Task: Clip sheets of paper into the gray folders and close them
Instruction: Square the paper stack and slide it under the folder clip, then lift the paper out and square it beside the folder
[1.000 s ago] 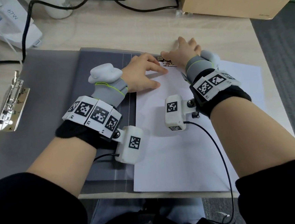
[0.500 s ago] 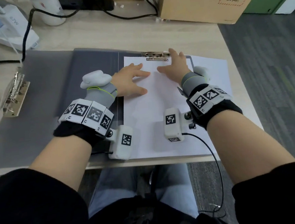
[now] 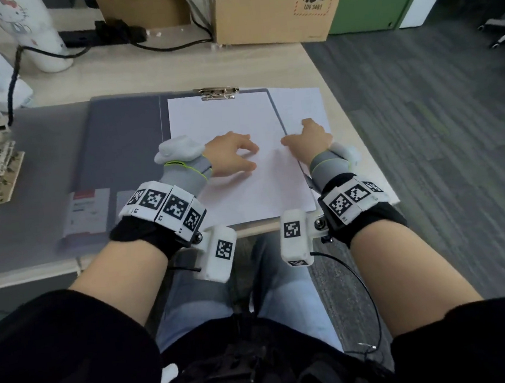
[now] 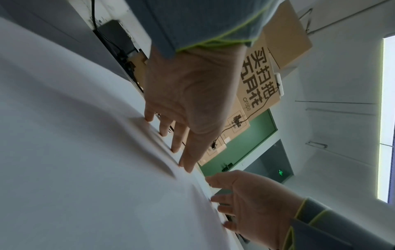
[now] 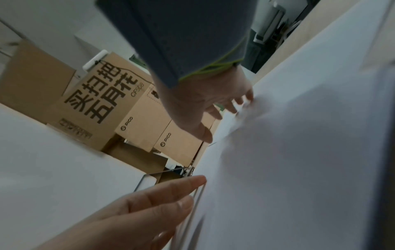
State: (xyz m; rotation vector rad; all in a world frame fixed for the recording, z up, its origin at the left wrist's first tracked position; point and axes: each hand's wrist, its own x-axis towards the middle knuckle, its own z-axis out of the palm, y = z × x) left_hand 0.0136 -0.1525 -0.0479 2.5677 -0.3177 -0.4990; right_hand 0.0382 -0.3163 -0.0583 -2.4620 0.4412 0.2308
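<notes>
An open gray folder (image 3: 124, 141) lies flat on the desk. Its metal clip (image 3: 216, 93) at the far edge holds a white sheet (image 3: 223, 120) on the right panel. Another white sheet (image 3: 301, 104) sticks out beneath on the right. My left hand (image 3: 231, 156) rests on the clipped sheet with straight fingers; the left wrist view shows the left hand (image 4: 192, 104) touching the paper with its fingertips. My right hand (image 3: 306, 140) sits at the sheet's right edge, fingers relaxed on the paper, holding nothing. The right wrist view shows the right hand (image 5: 203, 104) the same way.
A second gray folder (image 3: 31, 186) with its own metal clip (image 3: 2, 173) lies to the left, partly under the first. A red-and-white label (image 3: 88, 208) shows near the front. A cardboard box (image 3: 271, 6), white bottle (image 3: 32, 30) and black cable (image 3: 12, 78) stand behind. The desk ends just right of the papers.
Both hands have drawn back from the clip toward me and now lie lower on the sheet. My right hand has let go of the clip, which now holds the sheet.
</notes>
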